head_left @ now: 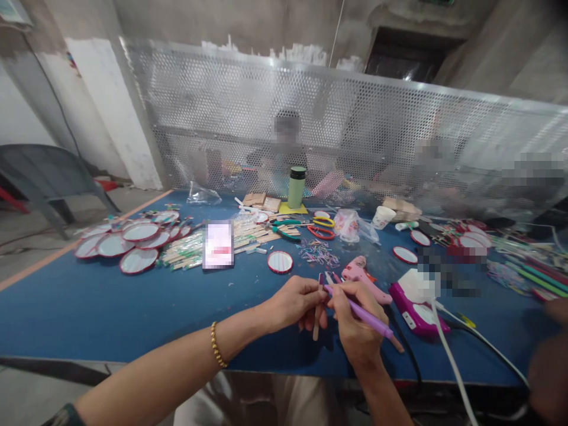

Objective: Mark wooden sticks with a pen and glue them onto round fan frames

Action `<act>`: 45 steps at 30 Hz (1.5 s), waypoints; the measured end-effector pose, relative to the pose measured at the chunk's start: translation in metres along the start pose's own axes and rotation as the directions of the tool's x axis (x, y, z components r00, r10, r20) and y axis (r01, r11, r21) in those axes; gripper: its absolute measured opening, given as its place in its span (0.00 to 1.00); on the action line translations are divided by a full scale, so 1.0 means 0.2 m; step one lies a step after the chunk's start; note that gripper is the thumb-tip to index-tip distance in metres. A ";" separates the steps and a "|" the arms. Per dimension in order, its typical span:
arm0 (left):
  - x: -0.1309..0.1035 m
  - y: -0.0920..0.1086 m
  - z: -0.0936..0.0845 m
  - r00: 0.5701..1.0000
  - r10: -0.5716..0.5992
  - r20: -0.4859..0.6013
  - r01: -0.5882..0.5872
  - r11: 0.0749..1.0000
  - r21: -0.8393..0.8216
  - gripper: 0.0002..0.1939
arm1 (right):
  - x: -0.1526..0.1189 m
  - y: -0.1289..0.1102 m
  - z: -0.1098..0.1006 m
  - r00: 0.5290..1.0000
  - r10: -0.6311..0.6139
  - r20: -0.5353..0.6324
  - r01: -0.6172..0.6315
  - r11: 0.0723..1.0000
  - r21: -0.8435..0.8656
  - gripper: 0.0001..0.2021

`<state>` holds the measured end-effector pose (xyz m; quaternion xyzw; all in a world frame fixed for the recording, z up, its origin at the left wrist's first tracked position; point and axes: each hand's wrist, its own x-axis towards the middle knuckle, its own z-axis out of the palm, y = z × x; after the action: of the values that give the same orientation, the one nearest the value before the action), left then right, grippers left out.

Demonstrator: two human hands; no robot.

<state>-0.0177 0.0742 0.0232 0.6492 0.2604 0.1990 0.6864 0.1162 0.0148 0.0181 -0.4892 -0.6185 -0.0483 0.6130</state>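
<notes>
Both of my hands meet over the near part of the blue table. My left hand (295,302) pinches a flat wooden stick (316,325), which stands nearly upright with a dark purple piece at its top. My right hand (361,325) is closed around a purple pen-like rod (370,319) with a brownish rear end. Its front end reaches the top of the stick; whether they touch, I cannot tell. Just behind my right hand lies a pink glue gun (364,278). A small round red-rimmed disc (280,261) lies beyond my left hand.
Red-rimmed discs (139,231) pile up at left beside wooden sticks (186,251) and a lit phone (218,245). Farther back are pliers (286,231), scissors (322,231) and a green bottle (296,188). A magenta power strip (417,310) with cables sits right. A perforated metal screen (244,112) stands behind.
</notes>
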 end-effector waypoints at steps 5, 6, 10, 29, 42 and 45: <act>0.00 0.00 0.00 1.000 0.008 -0.005 -0.008 1.000 0.012 0.28 | 0.00 -0.01 0.00 1.000 0.009 0.014 -0.009 1.000 0.007 0.09; 0.00 0.00 0.00 1.000 0.010 -0.005 -0.010 1.000 0.013 0.28 | 0.00 -0.01 0.00 1.000 0.005 0.013 -0.005 1.000 0.009 0.09; 0.00 0.00 0.00 1.000 0.011 -0.010 -0.011 1.000 0.019 0.28 | 0.01 -0.01 0.00 1.000 -0.021 0.014 0.021 1.000 0.014 0.09; 0.01 -0.03 -0.01 1.000 0.012 -0.008 -0.012 0.999 -0.046 0.27 | 0.00 0.00 0.00 1.000 -0.002 0.009 0.002 1.000 -0.009 0.09; 0.01 -0.02 -0.01 1.000 0.017 -0.004 -0.017 0.999 -0.043 0.25 | 0.01 -0.01 0.00 0.998 -0.057 0.003 0.057 0.998 -0.002 0.10; 0.01 -0.02 -0.01 1.000 0.029 0.001 -0.029 0.998 -0.051 0.24 | 0.00 0.00 0.00 0.999 -0.044 0.004 0.044 0.999 -0.009 0.10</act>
<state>-0.0178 0.0764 0.0186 0.6355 0.2450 0.2148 0.7000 0.1158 0.0152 0.0189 -0.4782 -0.6301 -0.0638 0.6085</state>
